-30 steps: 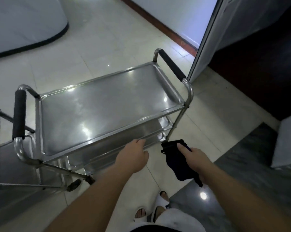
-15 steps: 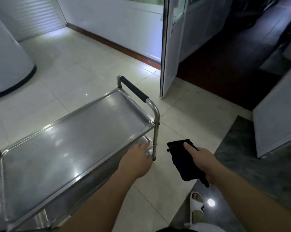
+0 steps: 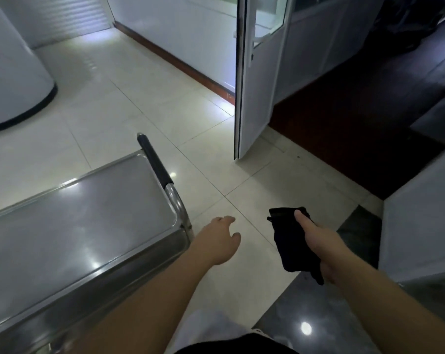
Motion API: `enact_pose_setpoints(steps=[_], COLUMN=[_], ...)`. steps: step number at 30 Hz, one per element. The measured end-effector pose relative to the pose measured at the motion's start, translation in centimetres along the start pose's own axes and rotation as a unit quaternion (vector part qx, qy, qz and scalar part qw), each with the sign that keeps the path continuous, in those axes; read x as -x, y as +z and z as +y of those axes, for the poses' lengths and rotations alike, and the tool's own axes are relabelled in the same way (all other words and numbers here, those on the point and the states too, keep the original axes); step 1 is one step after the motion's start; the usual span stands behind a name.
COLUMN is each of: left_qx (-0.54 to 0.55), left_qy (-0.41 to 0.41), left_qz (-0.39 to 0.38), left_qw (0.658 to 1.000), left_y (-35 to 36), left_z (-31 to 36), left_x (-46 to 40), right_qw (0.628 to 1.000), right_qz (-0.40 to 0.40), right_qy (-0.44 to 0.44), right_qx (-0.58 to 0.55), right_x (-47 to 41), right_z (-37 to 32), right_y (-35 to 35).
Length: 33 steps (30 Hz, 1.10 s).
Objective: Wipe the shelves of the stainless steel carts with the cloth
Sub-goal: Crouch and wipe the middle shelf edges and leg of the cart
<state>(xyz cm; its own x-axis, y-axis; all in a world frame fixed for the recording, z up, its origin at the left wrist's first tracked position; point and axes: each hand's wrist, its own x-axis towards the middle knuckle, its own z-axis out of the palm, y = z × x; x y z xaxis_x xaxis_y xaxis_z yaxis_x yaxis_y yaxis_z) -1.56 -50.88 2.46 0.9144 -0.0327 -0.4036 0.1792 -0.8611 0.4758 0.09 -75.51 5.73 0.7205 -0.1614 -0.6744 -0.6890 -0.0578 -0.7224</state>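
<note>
I see both bare forearms reaching forward and down from the bottom of the view over a pale tiled floor (image 3: 144, 80). My left hand (image 3: 217, 241) is held out palm down, wrist straight, fingers loosely spread and slightly curled, empty and gripping nothing; it hovers just to the right of the near corner of the shiny stainless steel cart (image 3: 75, 233), close to its upright corner post but, as far as I can tell, not touching it. The cart's flat, reflective top shelf stretches away to the left of that hand, and a black foam-covered push handle (image 3: 155, 162) runs along the shelf's end, ahead of the left hand and slightly to its left. My right hand (image 3: 318, 246) is extended beside the left one, a little apart from it, thumb pointing forward along the top, fingers closed around a dark, crumpled cloth (image 3: 290, 241). The cloth hangs from that grip on the side facing the left hand, with a small tail drooping below the palm, held in the air above the floor and clear of the cart. Ahead of the right hand a white-framed door (image 3: 254, 98) stands open, with dark reddish flooring (image 3: 356, 123) beyond it. Under the right forearm the floor changes to a glossy dark slab (image 3: 293, 315) with a bright light reflection.
</note>
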Motion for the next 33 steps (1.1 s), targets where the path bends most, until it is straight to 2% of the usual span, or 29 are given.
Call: enact_pose_setpoints(steps=[8, 14, 23, 33], left_qx=[0.019, 0.041, 0.008, 0.043], left_qy=[-0.044, -0.057, -0.09, -0.192], left_qz=[0.012, 0.025, 0.047, 0.094], left_qw=[0.999, 0.997, 0.995, 0.976], left_y=[-3.7, -9.0, -21.0, -30.8], left_z=[2.6, 2.3, 0.0, -5.2], left_x=[-12.1, -25.5, -40.6, -53.9], right_qw=[0.998, 0.996, 0.995, 0.976], right_qz=[-0.055, -0.066, -0.065, -0.167], right_qy=[0.03, 0.019, 0.03, -0.03], right_qx=[0.007, 0.056, 0.071, 0.134], right_x=[-10.1, -20.1, -33.3, -47.5], right_z=[-8.0, -17.7, -31.7, -45.8], right_y=[1.1, 5.0, 13.3, 26.7])
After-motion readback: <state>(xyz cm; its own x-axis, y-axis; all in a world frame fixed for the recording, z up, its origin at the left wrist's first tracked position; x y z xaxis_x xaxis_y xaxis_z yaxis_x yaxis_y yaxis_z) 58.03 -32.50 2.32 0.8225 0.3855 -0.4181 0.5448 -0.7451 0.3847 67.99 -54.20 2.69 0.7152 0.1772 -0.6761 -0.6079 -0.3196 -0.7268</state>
